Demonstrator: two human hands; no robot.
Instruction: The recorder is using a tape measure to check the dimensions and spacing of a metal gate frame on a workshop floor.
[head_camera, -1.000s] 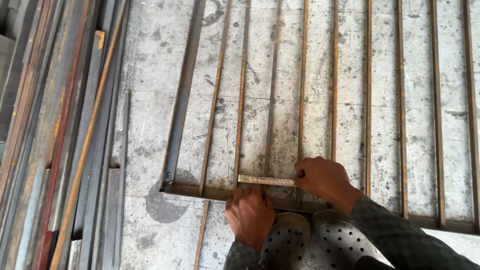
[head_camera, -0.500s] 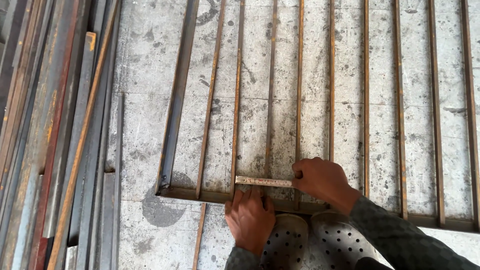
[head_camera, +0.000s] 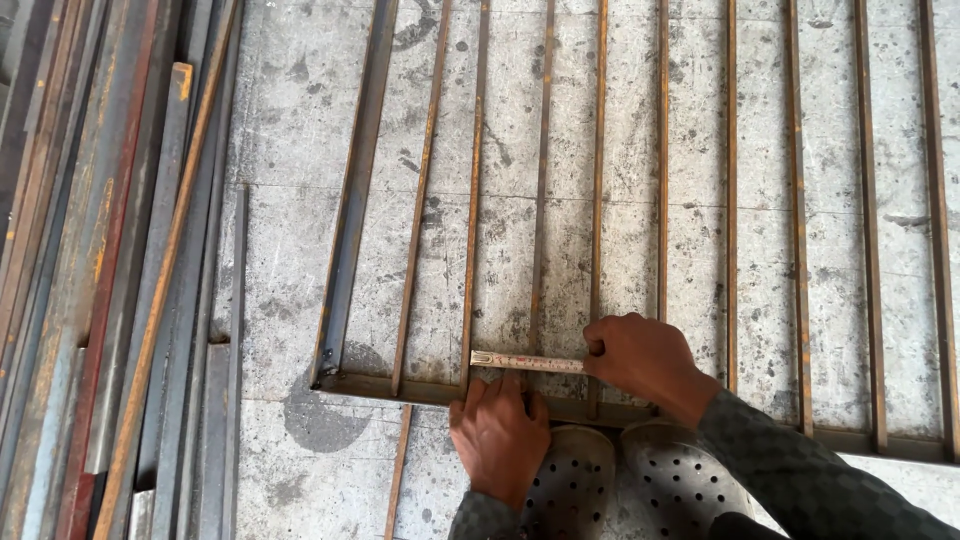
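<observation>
Rusty metal frame (head_camera: 352, 215) flat on the stained concrete floor (head_camera: 290, 290): thin upright bars joined to a bottom rail just ahead of my shoes (head_camera: 625, 480); its top and right end are cut off. Tape measure (head_camera: 527, 362), pale with fine marks, stretched across two bars just above the rail. My left hand (head_camera: 497, 432) presses its hook end down; my right hand (head_camera: 645, 355) closes over the case, hiding it.

Left hand (head_camera: 497, 432) flat, fingers spread forward, palm down; right hand (head_camera: 640, 355) curled in loose fist, forearm angled inward.
</observation>
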